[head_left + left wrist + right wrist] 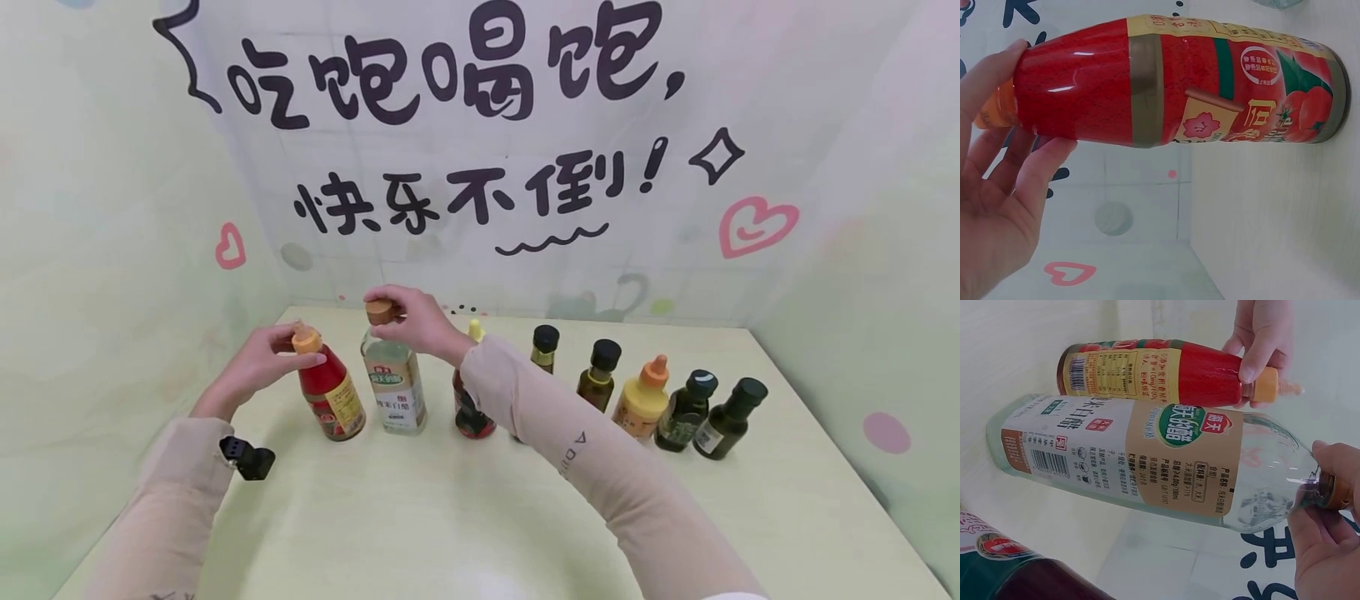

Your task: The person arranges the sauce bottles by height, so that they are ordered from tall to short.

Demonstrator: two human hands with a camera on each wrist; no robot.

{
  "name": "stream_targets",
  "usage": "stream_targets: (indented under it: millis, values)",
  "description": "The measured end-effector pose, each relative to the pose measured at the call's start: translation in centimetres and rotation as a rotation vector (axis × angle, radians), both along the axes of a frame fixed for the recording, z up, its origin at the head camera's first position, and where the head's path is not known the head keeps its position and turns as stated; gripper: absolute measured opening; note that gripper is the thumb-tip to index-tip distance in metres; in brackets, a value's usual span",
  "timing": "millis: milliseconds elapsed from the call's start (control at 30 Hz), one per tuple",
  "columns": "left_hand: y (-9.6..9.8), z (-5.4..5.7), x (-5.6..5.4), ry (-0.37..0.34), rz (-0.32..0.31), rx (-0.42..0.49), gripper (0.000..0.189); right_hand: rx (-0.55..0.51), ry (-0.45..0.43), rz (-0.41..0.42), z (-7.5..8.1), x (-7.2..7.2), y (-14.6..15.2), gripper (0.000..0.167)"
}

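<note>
My left hand (258, 367) grips a red ketchup bottle (324, 385) around its neck, just under the orange cap (307, 339). Tomatoes are printed on the label of this ketchup bottle (1235, 87), seen in the left wrist view. Beside it is a clear glass bottle of white vinegar (395, 387) with a tan and white label. My right hand (423, 321) holds this bottle at its brown cap (379, 312), thumb and fingers around the top. In the right wrist view the vinegar bottle (1122, 456) lies in front of part of the ketchup bottle (1210, 376).
Right of the vinegar, a dark bottle with a yellow top (476, 331) is partly behind my right sleeve (555, 433). Farther right are several dark bottles with black caps (606, 355) and a yellow squeeze bottle (642, 407). A printed curtain (480, 275) backs the pale table (420, 517).
</note>
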State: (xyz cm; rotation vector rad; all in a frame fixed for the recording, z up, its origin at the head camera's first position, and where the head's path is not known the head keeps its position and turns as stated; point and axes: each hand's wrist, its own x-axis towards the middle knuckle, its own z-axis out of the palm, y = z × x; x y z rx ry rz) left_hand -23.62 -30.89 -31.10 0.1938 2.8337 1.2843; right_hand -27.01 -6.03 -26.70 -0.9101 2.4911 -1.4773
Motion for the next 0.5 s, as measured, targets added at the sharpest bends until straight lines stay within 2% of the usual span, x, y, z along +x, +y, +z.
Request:
stream_targets:
  millis: [500]
  values:
    - [-0.1,-0.31,0.1,0.012,0.025,0.018,0.06,0.043,0.018,-0.044,0.39,0.33,-0.36,0.04]
